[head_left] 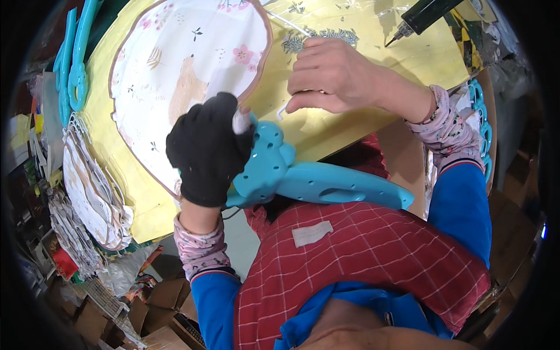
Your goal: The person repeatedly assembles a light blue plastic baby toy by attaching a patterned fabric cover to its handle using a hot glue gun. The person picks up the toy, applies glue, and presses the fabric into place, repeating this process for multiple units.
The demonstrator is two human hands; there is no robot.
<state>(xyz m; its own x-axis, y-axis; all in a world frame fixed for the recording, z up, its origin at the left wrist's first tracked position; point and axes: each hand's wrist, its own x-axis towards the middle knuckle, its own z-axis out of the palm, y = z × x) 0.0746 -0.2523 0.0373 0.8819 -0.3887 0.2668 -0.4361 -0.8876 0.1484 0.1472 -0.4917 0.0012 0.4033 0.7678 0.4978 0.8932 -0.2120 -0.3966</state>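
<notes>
My left hand point(207, 149), in a black glove with the thumb sticking out and wrapped in white, grips a teal plastic piece point(265, 166). That piece has a lobed end, small round holes and a long arm reaching right, close to the apron. My bare right hand point(338, 76) is closed over a thin white rod or cord point(286, 21). One end of it runs up and left past the knuckles; a short hooked end shows below the fingers. Under the left hand lies a flat white panel point(186, 58) with a brown edge and flower and animal prints.
Small metal screws point(335, 37) are heaped on the yellow tabletop point(373, 52). A black power screwdriver point(423, 17) points in from the top right. Teal plastic parts point(76, 81) and stacked printed panels point(93, 186) stand at the left, cardboard boxes point(166, 291) at the lower left.
</notes>
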